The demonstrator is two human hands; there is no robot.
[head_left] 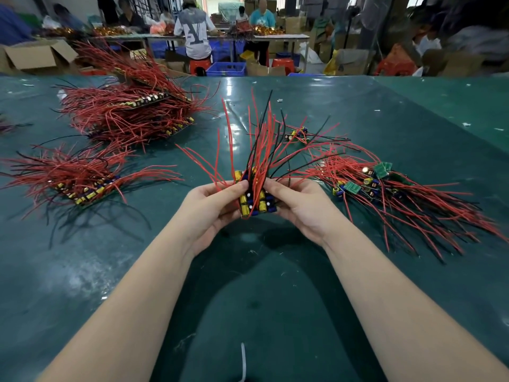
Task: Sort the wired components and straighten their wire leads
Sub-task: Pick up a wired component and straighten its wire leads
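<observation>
Head view shows my left hand (217, 198) and right hand (296, 201) pinching one bundle of boards (254, 204) above the green table (385, 111), wires (256, 139) fanned upward, I judge for combing straight. Sorted stacks (82, 186) lie left of that bundle, the loose pile (380, 186) right.

**Bright overhead light, soft edges**

We see even, bright overhead light glaring white off the glossy green table (358, 111) (strongest at its far middle). Soft shadows pool beneath the forearms and the wire piles (82, 175). The wide lens bows the table's far edge, and the background workers (192, 31) are blurred.
</observation>
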